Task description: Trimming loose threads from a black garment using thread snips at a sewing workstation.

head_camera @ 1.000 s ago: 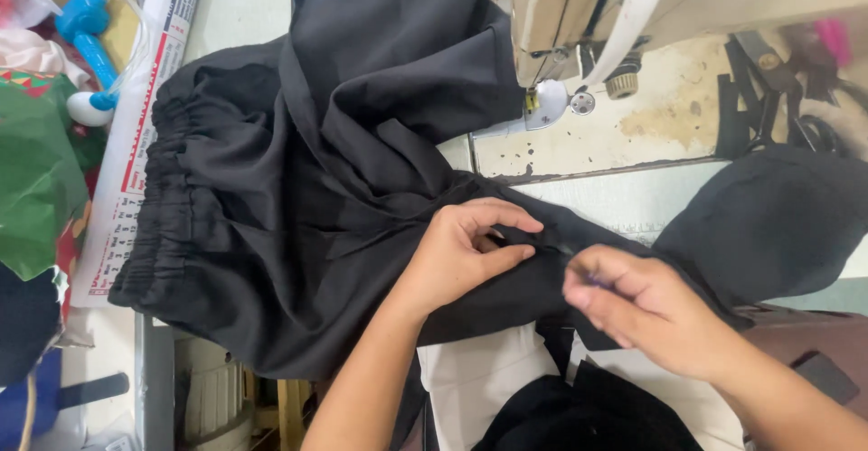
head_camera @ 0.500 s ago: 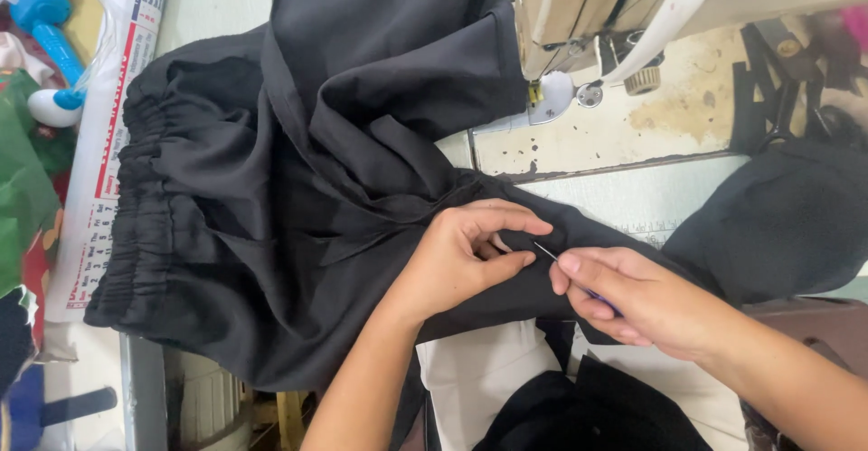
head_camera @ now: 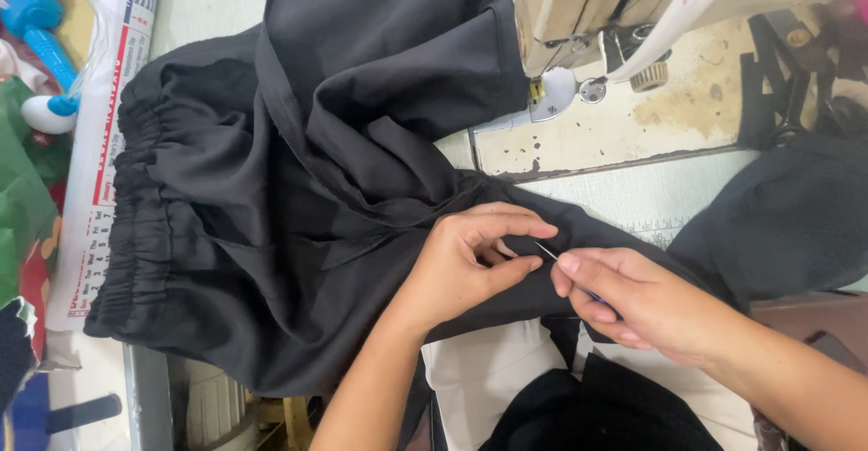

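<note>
Bare forearms, no sleeves, rings

There were two hands, the left hand (head_camera: 461, 266) and the right hand (head_camera: 637, 302), and one black garment (head_camera: 271, 216). One thin metal tool (head_camera: 548, 254) was at centre frame. One sewing machine (head_camera: 615, 8) stood at upper right.

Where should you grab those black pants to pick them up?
Probably the gathered elastic waistband of the black pants, coming from the left edge. It lies bunched, thick and uncovered there, away from the left hand and right hand pinching the fabric.
</note>
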